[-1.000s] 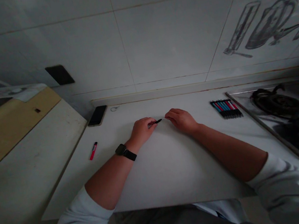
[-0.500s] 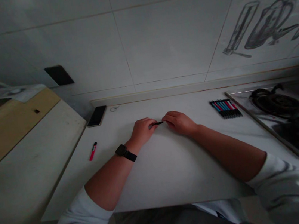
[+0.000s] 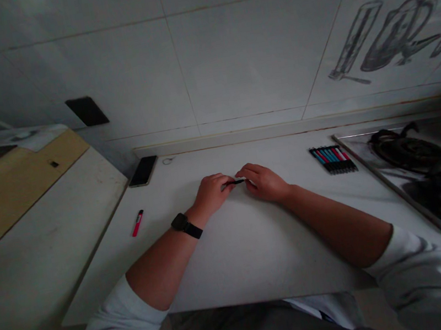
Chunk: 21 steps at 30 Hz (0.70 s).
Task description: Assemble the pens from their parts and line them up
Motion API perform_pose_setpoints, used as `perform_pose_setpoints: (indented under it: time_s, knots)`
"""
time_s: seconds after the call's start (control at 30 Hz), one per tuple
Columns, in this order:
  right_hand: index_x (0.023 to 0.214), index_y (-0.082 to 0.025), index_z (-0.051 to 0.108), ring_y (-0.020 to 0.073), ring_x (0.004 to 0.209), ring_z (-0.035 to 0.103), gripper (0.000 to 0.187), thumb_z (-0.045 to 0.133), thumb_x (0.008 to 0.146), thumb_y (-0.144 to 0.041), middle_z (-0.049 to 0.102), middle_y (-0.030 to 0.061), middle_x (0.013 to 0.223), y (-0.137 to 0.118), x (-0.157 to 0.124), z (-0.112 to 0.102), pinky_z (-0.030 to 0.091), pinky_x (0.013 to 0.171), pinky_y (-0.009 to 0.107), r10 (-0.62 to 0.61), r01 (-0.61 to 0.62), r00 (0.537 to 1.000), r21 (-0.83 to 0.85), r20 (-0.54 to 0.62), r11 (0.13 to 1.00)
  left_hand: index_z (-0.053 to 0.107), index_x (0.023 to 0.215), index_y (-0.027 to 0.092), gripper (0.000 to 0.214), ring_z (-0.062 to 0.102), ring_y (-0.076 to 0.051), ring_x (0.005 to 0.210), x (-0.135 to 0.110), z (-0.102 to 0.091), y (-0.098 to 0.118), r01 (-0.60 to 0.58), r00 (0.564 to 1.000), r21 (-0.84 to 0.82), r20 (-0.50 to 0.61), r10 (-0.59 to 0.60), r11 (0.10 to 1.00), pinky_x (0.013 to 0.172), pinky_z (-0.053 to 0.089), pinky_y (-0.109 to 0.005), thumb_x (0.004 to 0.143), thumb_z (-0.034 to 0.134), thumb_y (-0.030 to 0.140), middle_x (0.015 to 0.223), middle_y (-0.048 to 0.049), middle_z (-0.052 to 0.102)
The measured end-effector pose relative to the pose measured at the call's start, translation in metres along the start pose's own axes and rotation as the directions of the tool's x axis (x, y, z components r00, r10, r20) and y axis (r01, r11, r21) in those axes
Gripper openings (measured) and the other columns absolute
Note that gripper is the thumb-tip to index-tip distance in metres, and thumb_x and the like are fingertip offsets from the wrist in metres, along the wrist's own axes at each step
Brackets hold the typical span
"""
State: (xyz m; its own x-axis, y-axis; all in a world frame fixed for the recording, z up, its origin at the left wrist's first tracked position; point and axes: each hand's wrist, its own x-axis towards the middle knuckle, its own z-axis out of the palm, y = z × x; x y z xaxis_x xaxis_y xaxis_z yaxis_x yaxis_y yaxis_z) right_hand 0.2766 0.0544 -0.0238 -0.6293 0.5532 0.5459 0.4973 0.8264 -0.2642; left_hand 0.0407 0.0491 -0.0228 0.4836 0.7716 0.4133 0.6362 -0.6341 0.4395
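Observation:
My left hand [image 3: 211,192] is closed in a pinch around a slim black pen [image 3: 239,181], whose dark end sticks out to the right over the white counter. Facing it, my right hand [image 3: 265,182] has its fingers closed at that end, where a small pale tip shows. Most of the pen is hidden by the fingers. To the left lies a pink stick with a black end [image 3: 137,223], apart from both hands. A row of several pens [image 3: 333,160], blue, red and white with black ends, lies right of my right hand.
A phone [image 3: 143,171] and a thin ring-shaped item [image 3: 167,161] lie at the back left of the counter [image 3: 244,261]. On the right is a gas stove [image 3: 407,157] with a metal rim. A pale panel [image 3: 56,213] stands along the left side.
The black pen and my left fingers have shifted slightly right. My right fingertips have moved a little left, over the pen's end, and the hands are closer together.

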Motion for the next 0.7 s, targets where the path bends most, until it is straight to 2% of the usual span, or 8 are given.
perform_pose_setpoints:
  time_s: [0.17,0.33,0.57,0.7]
  knots:
    - [0.126,-0.020,0.060,0.0271,0.112,0.059,0.052,0.049,0.078,-0.003,0.062,0.0138,0.116,-0.011,0.002,-0.001,0.051,0.100,0.045,0.022,-0.019,0.999,0.087,-0.036,0.996,0.079,0.107,0.023,0.015,0.072,-0.021,0.096,0.000,0.001,0.001,0.026,1.000,-0.012,0.011,-0.026,1.000,0.093,0.054,-0.036,0.094,0.071,0.021,0.102,-0.0050,0.078]
    - [0.121,-0.022,0.058,0.0261,0.110,0.059,0.050,0.049,0.075,-0.004,0.062,0.0111,0.112,-0.014,0.004,-0.001,0.051,0.099,0.044,0.082,-0.057,0.990,0.209,-0.111,0.976,0.079,0.106,0.022,0.015,0.071,-0.021,0.095,0.000,0.001,-0.001,0.027,1.000,0.002,0.009,-0.027,1.000,0.092,0.054,-0.036,0.094,0.070,0.020,0.101,-0.0059,0.077]
    - [0.121,-0.023,0.059,0.0246,0.112,0.061,0.033,0.056,0.089,-0.017,0.064,0.0103,0.117,0.011,0.000,0.009,0.053,0.098,0.044,0.269,-0.216,0.939,0.240,-0.216,0.947,0.078,0.105,0.023,0.013,0.069,-0.021,0.097,-0.002,0.001,-0.011,0.088,0.996,0.096,-0.029,-0.086,0.992,0.091,0.052,-0.035,0.095,0.068,0.022,0.101,-0.0048,0.076]
    - [0.117,-0.022,0.061,0.0236,0.104,0.066,0.025,0.058,0.092,-0.024,0.067,0.0103,0.113,0.028,-0.005,0.015,0.054,0.094,0.043,0.390,-0.354,0.902,0.200,-0.184,0.913,0.078,0.102,0.023,0.012,0.067,-0.023,0.096,-0.002,0.000,-0.017,0.161,0.987,0.244,-0.035,-0.157,0.956,0.089,0.051,-0.037,0.094,0.069,0.025,0.102,-0.0063,0.075]
